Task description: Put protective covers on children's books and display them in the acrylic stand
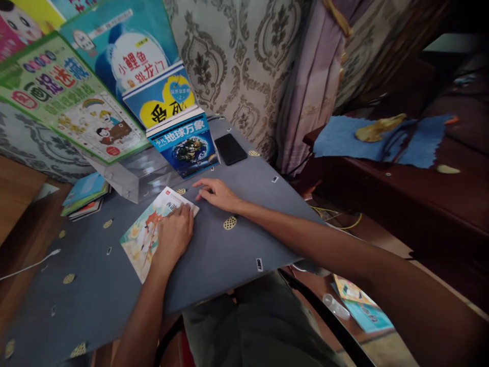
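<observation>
A thin illustrated book [143, 234] with a pale, colourful cover lies slanted on the grey table. My left hand [175, 232] rests on its upper right part, fingers lying flat over the cover and hiding some of the picture. Just beyond the book's right corner, my right hand [217, 194] is held near the table surface with nothing in it, index finger stretched out and apart from the thumb. Closest ahead of that hand stands a blue book with an Earth picture [191, 148], leaning in a clear acrylic stand [124, 183].
Behind stand a yellow-and-blue book [160, 99], a large teal book [141, 56] and a green-edged book [76, 102]. A black phone [231, 149] lies right of them. Several books [86, 193] are stacked at left. A white cable [32, 265] crosses the left edge. Patterned wall behind.
</observation>
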Demonstrator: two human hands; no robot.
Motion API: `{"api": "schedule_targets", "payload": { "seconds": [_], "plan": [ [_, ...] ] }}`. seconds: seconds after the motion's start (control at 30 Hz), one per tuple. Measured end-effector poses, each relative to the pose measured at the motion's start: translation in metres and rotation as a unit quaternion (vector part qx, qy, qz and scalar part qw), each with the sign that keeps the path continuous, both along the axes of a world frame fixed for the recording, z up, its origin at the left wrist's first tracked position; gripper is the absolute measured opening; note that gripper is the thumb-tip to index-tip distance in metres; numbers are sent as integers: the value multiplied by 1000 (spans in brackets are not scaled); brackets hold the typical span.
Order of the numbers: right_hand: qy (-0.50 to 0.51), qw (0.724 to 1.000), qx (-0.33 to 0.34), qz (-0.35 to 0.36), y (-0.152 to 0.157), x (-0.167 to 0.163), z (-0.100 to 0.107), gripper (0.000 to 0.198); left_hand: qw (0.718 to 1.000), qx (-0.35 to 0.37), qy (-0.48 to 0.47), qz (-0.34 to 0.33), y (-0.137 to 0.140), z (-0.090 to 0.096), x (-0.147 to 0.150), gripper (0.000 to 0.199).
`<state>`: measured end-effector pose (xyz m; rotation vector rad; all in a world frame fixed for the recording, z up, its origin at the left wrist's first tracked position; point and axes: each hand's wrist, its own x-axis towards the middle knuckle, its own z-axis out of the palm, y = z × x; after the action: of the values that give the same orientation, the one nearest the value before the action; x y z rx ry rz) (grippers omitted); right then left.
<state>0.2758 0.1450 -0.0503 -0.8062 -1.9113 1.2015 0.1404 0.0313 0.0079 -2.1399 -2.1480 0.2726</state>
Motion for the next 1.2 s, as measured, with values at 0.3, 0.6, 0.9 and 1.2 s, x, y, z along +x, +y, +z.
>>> {"api": "schedule_targets", "payload": {
  "seconds": [0.3,0.6,0.9,1.2],
  "plan": [
    [67,997,27,9,-9,2,8,31,1000,-1,7,6,-2,0,3,41],
    [-122,958,250,67,-13,7,11,22,1000,12,10,-5,-3,-17,4,43],
    [-194,922,298,156,-16,8,11,19,996,41,-76,-25,-50,-14,-59,41],
    [-223,904,334,149,-1,0,5,24,982,95,-154,45,-116,-18,-107,47]
  ]
}}
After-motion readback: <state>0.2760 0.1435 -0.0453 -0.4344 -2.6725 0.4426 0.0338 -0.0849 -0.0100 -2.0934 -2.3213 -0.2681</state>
